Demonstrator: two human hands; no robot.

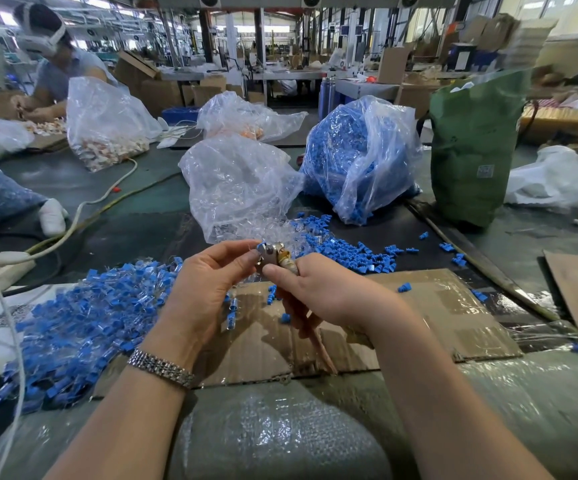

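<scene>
Blue cap [261,244] looks tiny, light, slippery: my left grip [207,278] pinches it mid-frame, right grip [322,292] wrapped round stiff pliers [270,252].

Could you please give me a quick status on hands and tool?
Right hand grips pliers. Left hand pinches small blue part at pliers' head. Nothing blocking; loose blue parts on cardboard below.

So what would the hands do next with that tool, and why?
Probably squeeze the pliers-like tool closed: the right hand grips its handles, and the left hand pinches a small blue piece right at its metal head.
</scene>
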